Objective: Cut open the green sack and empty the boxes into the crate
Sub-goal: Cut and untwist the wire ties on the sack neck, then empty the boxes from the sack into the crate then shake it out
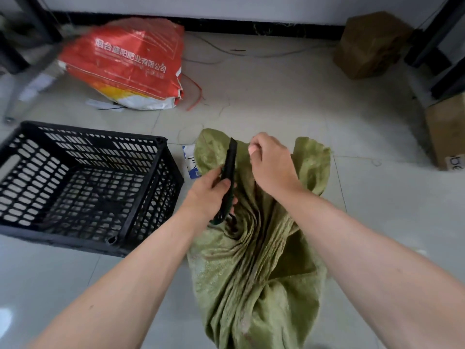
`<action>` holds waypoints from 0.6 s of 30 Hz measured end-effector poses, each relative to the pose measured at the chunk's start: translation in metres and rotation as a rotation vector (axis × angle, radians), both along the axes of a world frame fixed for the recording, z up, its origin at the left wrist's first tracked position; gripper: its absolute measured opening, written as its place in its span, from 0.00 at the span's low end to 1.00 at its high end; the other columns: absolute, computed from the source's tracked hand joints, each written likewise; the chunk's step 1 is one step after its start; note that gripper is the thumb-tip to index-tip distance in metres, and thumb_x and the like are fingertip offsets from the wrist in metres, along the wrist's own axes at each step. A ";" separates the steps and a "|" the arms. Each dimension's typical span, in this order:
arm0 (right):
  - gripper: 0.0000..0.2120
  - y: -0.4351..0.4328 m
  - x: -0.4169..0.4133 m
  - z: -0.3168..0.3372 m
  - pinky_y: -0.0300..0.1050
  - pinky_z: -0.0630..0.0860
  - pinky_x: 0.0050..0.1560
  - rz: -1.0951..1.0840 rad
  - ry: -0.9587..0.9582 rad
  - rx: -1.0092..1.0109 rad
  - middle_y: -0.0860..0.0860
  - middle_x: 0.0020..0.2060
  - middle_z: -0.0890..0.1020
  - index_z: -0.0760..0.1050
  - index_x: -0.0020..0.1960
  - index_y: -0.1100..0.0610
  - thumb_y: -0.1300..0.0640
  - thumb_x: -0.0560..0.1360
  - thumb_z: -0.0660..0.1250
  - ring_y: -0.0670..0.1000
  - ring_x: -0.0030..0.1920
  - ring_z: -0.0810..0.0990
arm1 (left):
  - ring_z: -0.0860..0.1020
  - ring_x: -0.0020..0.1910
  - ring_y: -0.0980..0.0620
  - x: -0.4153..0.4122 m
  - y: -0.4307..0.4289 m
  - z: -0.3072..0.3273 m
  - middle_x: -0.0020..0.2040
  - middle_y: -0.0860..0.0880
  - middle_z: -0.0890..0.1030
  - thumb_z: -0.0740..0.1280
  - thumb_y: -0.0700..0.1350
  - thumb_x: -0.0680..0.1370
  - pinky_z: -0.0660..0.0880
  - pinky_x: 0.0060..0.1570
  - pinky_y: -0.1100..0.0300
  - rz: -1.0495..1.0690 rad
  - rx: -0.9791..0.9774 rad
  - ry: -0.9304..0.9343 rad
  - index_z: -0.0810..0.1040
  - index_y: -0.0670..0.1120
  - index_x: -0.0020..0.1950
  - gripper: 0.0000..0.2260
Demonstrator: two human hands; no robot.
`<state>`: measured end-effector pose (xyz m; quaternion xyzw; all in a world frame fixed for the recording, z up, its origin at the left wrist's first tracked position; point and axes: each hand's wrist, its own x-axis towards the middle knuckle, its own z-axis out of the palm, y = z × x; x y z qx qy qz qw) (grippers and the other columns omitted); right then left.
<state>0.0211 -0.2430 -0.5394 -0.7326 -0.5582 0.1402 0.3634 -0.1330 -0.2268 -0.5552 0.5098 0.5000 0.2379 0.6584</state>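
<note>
Sack [251, 285] looks soft, floppy, probably slippery; right hand [271, 165] pinches its bunched top, left hand [214, 195] grips knife [230, 159]; keep fabric taut there

- sack [251, 260]: olive green, woven sheen, darker in the folds; pinched in right fingers [256, 143]
- cutter [231, 162]: black, dark green at the butt; gripped by left fingers [222, 183]
- crate [156, 192]: black, slotted lattice; left of left fingers
- small box [189, 159]: white with blue print; just beyond left fingers
- bag [130, 59]: red-orange, white characters, yellow and white base; far beyond left fingers
- cartons [372, 44]: brown; well beyond right fingers
- floor [276, 96]: pale grey glossy tile
</note>
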 end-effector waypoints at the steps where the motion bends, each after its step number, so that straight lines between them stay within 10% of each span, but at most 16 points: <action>1: 0.08 0.000 0.001 -0.001 0.44 0.70 0.42 0.003 0.006 -0.013 0.53 0.44 0.78 0.73 0.49 0.58 0.60 0.81 0.56 0.51 0.43 0.75 | 0.80 0.39 0.47 0.002 0.000 0.001 0.45 0.47 0.81 0.59 0.37 0.82 0.78 0.44 0.49 0.005 -0.016 -0.005 0.77 0.54 0.55 0.13; 18: 0.08 -0.005 -0.066 -0.016 0.40 0.73 0.40 0.170 0.015 -0.218 0.52 0.45 0.76 0.71 0.45 0.57 0.58 0.81 0.56 0.51 0.44 0.76 | 0.79 0.54 0.45 -0.074 -0.011 -0.051 0.54 0.49 0.80 0.60 0.38 0.77 0.76 0.53 0.53 0.053 0.101 0.372 0.67 0.55 0.72 0.25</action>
